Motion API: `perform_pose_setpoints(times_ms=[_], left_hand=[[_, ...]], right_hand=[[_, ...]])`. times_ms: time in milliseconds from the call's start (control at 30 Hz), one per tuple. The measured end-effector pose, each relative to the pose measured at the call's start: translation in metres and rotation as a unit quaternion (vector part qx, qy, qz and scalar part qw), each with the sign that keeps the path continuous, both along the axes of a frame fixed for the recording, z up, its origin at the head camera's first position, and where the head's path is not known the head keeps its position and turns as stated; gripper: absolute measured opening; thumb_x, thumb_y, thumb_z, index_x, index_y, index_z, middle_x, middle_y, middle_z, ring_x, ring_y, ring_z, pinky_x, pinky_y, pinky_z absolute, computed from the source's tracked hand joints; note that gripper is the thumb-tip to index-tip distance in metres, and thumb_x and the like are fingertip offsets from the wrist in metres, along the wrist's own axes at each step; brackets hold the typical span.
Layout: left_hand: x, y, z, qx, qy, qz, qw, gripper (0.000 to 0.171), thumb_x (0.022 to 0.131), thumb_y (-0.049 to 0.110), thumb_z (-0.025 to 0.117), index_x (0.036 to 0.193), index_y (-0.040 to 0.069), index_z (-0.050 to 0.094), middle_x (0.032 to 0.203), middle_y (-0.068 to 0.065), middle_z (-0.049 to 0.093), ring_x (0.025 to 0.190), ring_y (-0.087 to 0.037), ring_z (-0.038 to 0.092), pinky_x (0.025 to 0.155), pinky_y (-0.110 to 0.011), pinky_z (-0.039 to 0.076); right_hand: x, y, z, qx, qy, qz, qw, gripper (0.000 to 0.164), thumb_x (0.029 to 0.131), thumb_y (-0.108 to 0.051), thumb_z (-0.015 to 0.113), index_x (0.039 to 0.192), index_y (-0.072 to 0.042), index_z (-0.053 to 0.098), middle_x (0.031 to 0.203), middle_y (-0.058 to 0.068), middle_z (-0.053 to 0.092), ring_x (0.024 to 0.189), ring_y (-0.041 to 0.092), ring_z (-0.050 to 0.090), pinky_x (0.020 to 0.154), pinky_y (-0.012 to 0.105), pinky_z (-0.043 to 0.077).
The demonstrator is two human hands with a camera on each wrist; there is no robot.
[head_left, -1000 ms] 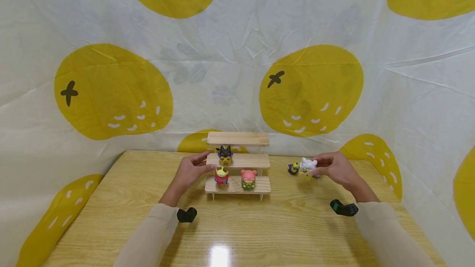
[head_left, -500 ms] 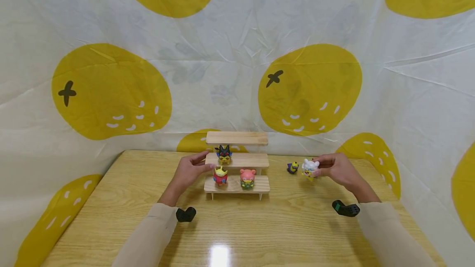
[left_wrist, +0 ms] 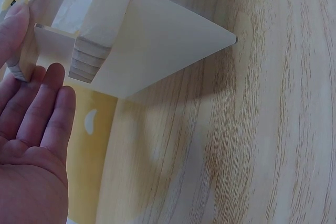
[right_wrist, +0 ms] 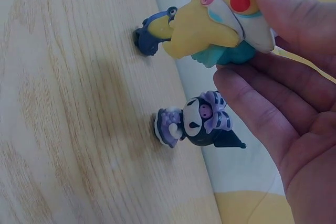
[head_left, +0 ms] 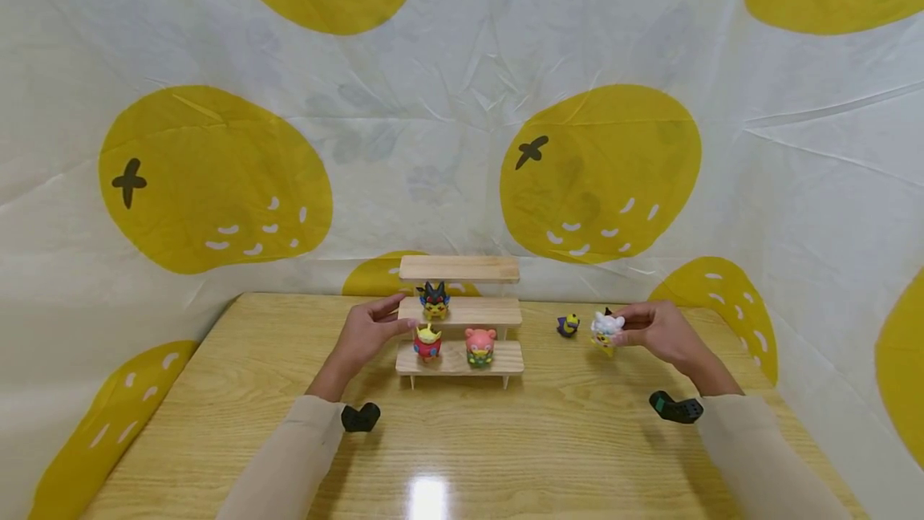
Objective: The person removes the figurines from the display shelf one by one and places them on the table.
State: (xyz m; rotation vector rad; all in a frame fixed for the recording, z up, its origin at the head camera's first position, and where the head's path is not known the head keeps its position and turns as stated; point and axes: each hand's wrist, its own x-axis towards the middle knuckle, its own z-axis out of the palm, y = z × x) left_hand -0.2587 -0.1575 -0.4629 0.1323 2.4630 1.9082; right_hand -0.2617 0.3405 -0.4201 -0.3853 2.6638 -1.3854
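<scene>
A small three-tier wooden display stand [head_left: 498, 311] is in the middle of the head view. My left hand [head_left: 368, 335] holds the left end of its middle board, thumb in front and fingers behind; the left wrist view shows that board end [left_wrist: 21, 64] between them. On the right, my right hand [head_left: 660, 335] pinches a yellow figurine with a white hood [head_left: 606, 330], raised off the table. In the right wrist view, the hooded figurine [right_wrist: 215, 27] has red cheeks and a teal part. Near it stand a dark-blue-and-yellow figurine [head_left: 568, 326] and a black-and-purple figurine [right_wrist: 197, 121].
On the stand's middle board sits a black-eared yellow figurine [head_left: 435, 302]. The bottom board bears a red figurine [head_left: 427, 343] and a pink-hooded figurine [head_left: 480, 347]. A white cloth with yellow fruit prints [head_left: 419, 183] hangs behind the wooden table [head_left: 469, 440].
My right hand has drawn the hooded figurine slightly right, away from the dark-blue figurine, and turned it a little. My left hand stays at the stand.
</scene>
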Motion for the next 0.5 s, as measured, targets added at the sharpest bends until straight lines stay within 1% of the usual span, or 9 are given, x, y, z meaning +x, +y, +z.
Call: perform_pose_setpoints(times_ms=[100, 300, 367, 500], left_hand=[[-0.0004, -0.0002, 0.0000, 0.003, -0.002, -0.001, 1.0000, 0.068, 0.089, 0.033, 0.085, 0.150, 0.017, 0.059, 0.159, -0.011, 0.052, 0.144, -0.034, 0.054, 0.111, -0.044, 0.054], [0.0001, -0.0006, 0.0002, 0.003, -0.004, -0.004, 1.0000, 0.068, 0.089, 0.033, 0.085, 0.150, 0.019, 0.059, 0.159, -0.010, 0.052, 0.145, -0.033, 0.054, 0.111, -0.044, 0.054], [0.0001, -0.0006, 0.0003, 0.003, -0.005, -0.003, 1.0000, 0.067, 0.090, 0.033, 0.084, 0.150, 0.019, 0.059, 0.159, -0.009, 0.052, 0.145, -0.033, 0.054, 0.111, -0.044, 0.054], [0.0005, -0.0006, 0.0006, 0.001, -0.003, -0.002, 1.0000, 0.066, 0.091, 0.032, 0.084, 0.150, 0.018, 0.059, 0.159, -0.010, 0.052, 0.144, -0.034, 0.054, 0.112, -0.044, 0.054]], right_hand=[[-0.0001, 0.0018, -0.0015, 0.004, 0.001, -0.002, 1.000, 0.039, 0.092, -0.013, 0.080, 0.122, 0.010, 0.071, 0.114, 0.024, 0.076, 0.089, 0.003, 0.072, 0.080, 0.029, 0.064], [-0.0011, 0.0041, -0.0062, 0.010, 0.002, -0.003, 1.000, 0.040, 0.092, -0.015, 0.081, 0.123, 0.008, 0.071, 0.114, 0.023, 0.077, 0.090, 0.002, 0.073, 0.079, 0.025, 0.062], [-0.0014, 0.0045, -0.0070, 0.012, -0.001, -0.004, 1.000, 0.040, 0.092, -0.016, 0.081, 0.124, 0.008, 0.071, 0.115, 0.022, 0.077, 0.091, 0.002, 0.072, 0.079, 0.023, 0.061], [-0.0012, 0.0055, -0.0087, 0.010, -0.004, -0.005, 1.000, 0.039, 0.092, -0.015, 0.081, 0.123, 0.007, 0.072, 0.114, 0.022, 0.077, 0.090, 0.002, 0.073, 0.079, 0.023, 0.061]])
